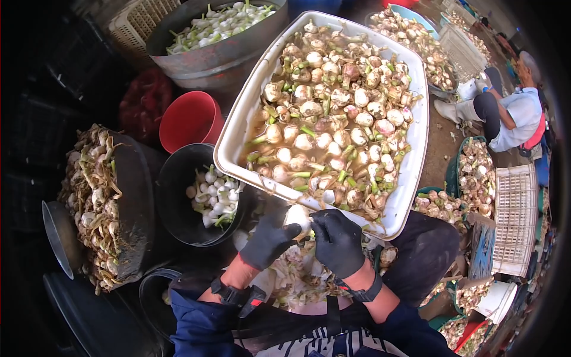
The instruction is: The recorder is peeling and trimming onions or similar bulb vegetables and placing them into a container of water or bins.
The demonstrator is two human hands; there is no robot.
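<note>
My left hand (269, 237), in a black glove, grips a whitish garlic bulb (298, 219) just below the near rim of a white plastic tub (231, 138). Close on its right, my right hand (340, 243), also black-gloved, has its fingers bent at the bulb's side; whether they pinch a bit of skin cannot be told. Unpeeled garlic bulbs (323, 140) with cut green stems lie in brownish water in the tub. Loose garlic skins (308, 276) are heaped beneath my hands. Left of the tub, a black bucket (167, 201) holds peeled white bulbs (218, 201).
A red bucket (189, 120) and a large metal tub (214, 67) of cleaned garlic stand at the upper left. Untrimmed garlic (96, 201) fills a dark container at left. At right are a seated person (513, 107), garlic baskets and a plastic crate (515, 218).
</note>
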